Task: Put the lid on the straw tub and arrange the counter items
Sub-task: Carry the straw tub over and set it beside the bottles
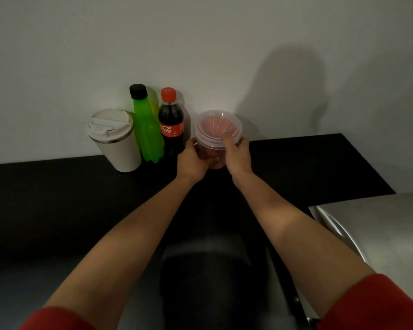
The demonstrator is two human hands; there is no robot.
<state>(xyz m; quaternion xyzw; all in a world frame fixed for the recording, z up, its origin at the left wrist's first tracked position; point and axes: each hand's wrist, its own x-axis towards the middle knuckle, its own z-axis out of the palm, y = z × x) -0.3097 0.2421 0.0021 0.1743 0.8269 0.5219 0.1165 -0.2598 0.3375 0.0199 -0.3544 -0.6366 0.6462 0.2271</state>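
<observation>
A clear plastic straw tub full of red straws stands on the black counter near the wall. A clear round lid lies on its top, slightly tilted. My left hand wraps the tub's left side. My right hand holds its right side, with the thumb pressing on the lid's near rim. Left of the tub stand a cola bottle with a red cap, a green bottle with a black cap, and a white travel cup with a lid.
A white wall runs right behind the items. A shiny steel surface fills the right foreground. The counter's right end lies at about the tub's right, past a dark stretch.
</observation>
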